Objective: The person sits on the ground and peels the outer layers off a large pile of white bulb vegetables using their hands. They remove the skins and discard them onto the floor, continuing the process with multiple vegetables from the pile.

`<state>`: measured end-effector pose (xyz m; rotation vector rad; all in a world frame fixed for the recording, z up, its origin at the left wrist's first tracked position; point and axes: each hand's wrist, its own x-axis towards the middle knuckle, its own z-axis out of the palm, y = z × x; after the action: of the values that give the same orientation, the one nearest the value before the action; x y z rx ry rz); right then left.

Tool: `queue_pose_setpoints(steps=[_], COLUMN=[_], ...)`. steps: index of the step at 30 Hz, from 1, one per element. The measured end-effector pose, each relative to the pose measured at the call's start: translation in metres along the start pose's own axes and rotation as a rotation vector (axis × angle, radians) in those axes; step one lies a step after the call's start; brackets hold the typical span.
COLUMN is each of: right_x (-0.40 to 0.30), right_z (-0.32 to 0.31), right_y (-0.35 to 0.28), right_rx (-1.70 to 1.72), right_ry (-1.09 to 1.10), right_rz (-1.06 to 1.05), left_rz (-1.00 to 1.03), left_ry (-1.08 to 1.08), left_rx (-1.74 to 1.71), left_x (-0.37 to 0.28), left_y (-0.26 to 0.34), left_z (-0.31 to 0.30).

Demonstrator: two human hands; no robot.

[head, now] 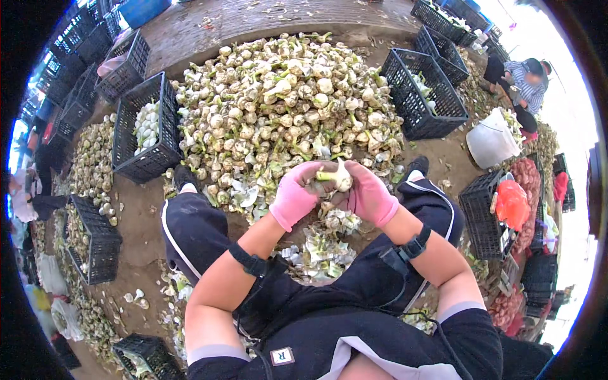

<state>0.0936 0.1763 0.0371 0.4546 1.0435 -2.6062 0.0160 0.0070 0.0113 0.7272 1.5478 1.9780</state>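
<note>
A pale garlic bulb (344,177) with a short green stem is held up between my two hands. My left hand (300,191), in a pink glove with soiled fingers, grips it on the stem side. Against the bulb's other side press the fingers of my right hand (370,194), gloved the same way. Just beyond them spreads a big heap of garlic bulbs (285,102), many dirt-stained with green stems. Peeled skins and cut leaves (318,254) lie on the ground between my legs.
A black plastic crate (166,111) with white peeled bulbs stands left of the heap. Another black crate (420,118) stands right, near a white bucket (491,142). An orange plastic bag (512,204) rests by a crate at right. A person (525,83) sits at far right.
</note>
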Motion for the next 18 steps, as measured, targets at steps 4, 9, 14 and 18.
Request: queue_pose_setpoints(steps=[4, 9, 14, 18], right_x=[0.009, 0.009, 0.009, 0.01], right_z=[0.0, 0.016, 0.006, 0.007], right_y=[0.005, 0.008, 0.011, 0.009], right_rx=[-0.348, -1.386, -1.516, -1.492], right_ry=[0.142, 0.293, 0.244, 0.275], right_rz=[-0.402, -1.073, -1.198, -1.239], left_rz=[0.124, -0.341, -0.347, -0.278], left_ry=[0.03, 0.112, 0.064, 0.057], left_rx=[0.416, -0.558, -0.496, -0.51], left_x=[0.005, 0.006, 0.008, 0.01], left_y=[-0.009, 0.034, 0.024, 0.017], left_z=[-0.015, 0.0, -0.001, -0.001])
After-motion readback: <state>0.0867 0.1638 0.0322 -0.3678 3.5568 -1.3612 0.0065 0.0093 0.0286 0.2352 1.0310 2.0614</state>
